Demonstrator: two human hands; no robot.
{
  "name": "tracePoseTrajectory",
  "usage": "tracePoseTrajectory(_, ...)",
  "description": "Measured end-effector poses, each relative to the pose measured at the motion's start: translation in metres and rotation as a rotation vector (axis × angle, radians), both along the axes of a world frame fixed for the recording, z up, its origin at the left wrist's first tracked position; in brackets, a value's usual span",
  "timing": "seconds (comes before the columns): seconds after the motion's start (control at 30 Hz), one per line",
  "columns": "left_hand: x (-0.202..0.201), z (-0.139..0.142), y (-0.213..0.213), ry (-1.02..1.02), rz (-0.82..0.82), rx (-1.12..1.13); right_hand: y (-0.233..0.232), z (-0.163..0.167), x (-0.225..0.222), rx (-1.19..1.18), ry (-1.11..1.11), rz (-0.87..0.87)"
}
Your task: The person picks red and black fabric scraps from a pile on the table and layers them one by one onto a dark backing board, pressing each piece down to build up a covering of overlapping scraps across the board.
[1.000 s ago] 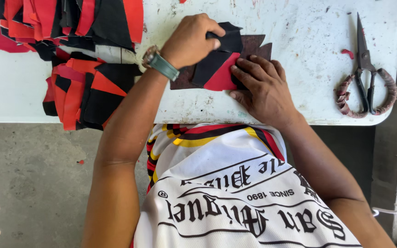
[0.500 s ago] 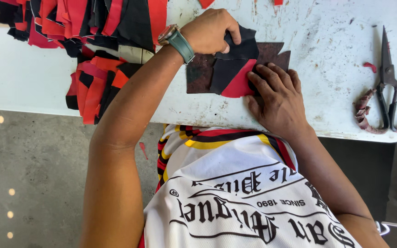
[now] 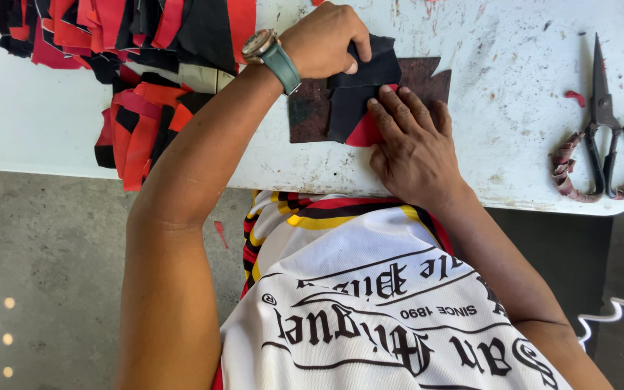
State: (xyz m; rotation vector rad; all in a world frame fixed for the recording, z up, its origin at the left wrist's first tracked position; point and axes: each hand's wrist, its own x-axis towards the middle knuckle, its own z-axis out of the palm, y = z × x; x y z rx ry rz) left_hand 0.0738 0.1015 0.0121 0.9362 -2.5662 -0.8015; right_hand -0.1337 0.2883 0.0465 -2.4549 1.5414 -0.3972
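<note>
Black fabric cut piece [image 3: 359,90], soft and roughly rectangular, sits on top of a dark brown mottled template sheet [image 3: 427,79] with a red fabric piece [image 3: 365,133] poking out underneath, all near the middle of the white worn worktable [image 3: 514,123].

Change vs 1 s ago: the stack's layout is about the same. Left hand [image 3: 324,40] was on the upper edge of the black piece then too, but the fingers now look curled tighter, thumb and fingertips pinching that top edge. Right hand [image 3: 413,148] is flat as before, fingers spread and pressing down on the red piece and the lower edge of the template. No lift, no slide that I can see. Most of the apparent shift is the camera moving, not the work.

Read: layers pinned by the right hand, left hand has a grip on the black piece. Looks like alignment or peel-off in hand, not finished.

Nearby:
- steel scissors with cloth-wrapped handles [image 3: 604,130], on the table well to the right, untouched, same spot as before
- heap of red and black fabric offcuts [image 3: 135,87], left side of the table, partly hanging over the edge
- green-strapped wristwatch [image 3: 269,52] on the left wrist
</note>
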Motion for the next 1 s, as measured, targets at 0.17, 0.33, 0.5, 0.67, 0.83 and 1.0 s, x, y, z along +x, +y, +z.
tracePoseTrajectory(0.17,0.013,-0.005,-0.006,0.141,0.058,0.252,0.0,0.004,-0.002,-0.088,-0.043,0.01)
tracePoseTrajectory(0.33,0.013,-0.017,-0.013,0.098,0.04,0.315,0.01,0.01,-0.004,-0.109,-0.157,-0.05)
tracePoseTrajectory(0.5,-0.002,-0.035,-0.024,-0.111,0.031,0.027,0.019,0.02,-0.019,-0.087,0.002,-0.011)
tracePoseTrajectory(0.67,-0.007,-0.045,-0.038,-0.149,-0.053,0.069,0.011,0.013,-0.046,0.007,-0.347,0.041)
tracePoseTrajectory(0.83,-0.006,-0.04,-0.038,-0.179,-0.041,0.097,0.013,-0.01,-0.064,0.126,-0.893,-0.175)
tracePoseTrajectory(1.0,-0.005,-0.035,-0.033,-0.218,0.009,0.13,0.007,-0.029,-0.076,0.155,-1.159,-0.248)
